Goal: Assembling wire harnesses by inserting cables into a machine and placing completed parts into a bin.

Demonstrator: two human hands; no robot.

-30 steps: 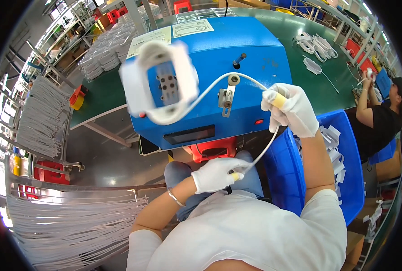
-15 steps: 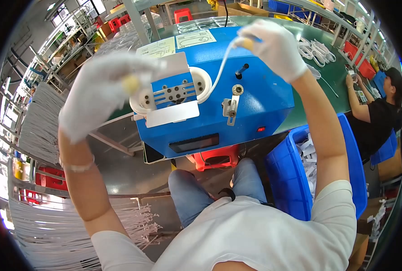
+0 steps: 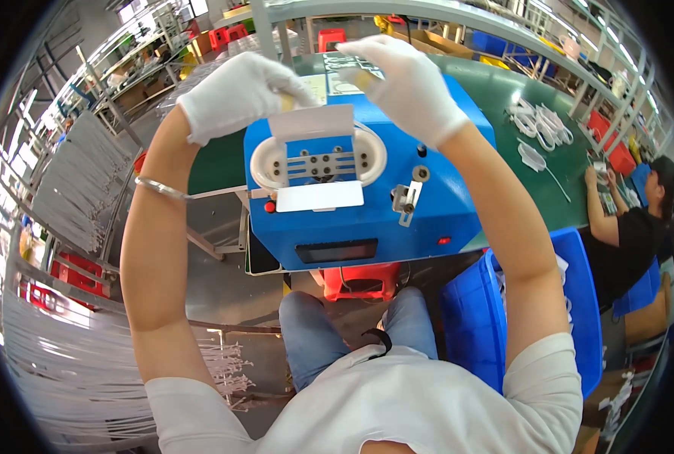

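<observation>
**Fig. — Both gloved hands raised over the blue winding machine, yellowish cable ends pinched at top**

L to R. Racks of hanging white cables (image 3: pixel 72 189) fill the far left. The left hand (image 3: pixel 235 91), in a white glove w/ a thin bangle (image 3: pixel 159 189) on the forearm, is closed on a small yellowish piece at its fingertips, just above and left of the machine's white oval fixture (image 3: pixel 318 163). The blue machine (image 3: pixel 367 204) stands on the green tabletop (image 3: pixel 518 113), directly ahead of the person; its fixture lies w/ long axis left–right, between and just below the two hands. The right hand (image 3: pixel 409 87), also gloved, is closed on a second yellowish end near the machine's top rear edge. Hands are apart, roughly level; left is nearer the fixture. The cable itself betw. them can't be made out. Blue bin (image 3: pixel 480 325) sits lower right; a co-worker in black (image 3: pixel 624 242) works at far right.

Vs. 0.5 s ago: left hand has shifted right and closer to the fixture's top; right hand sits at about the same height. Vs. 1.0 s ago: both hands were low, near the lap, w/ a white cable visible from the fixture.
</observation>
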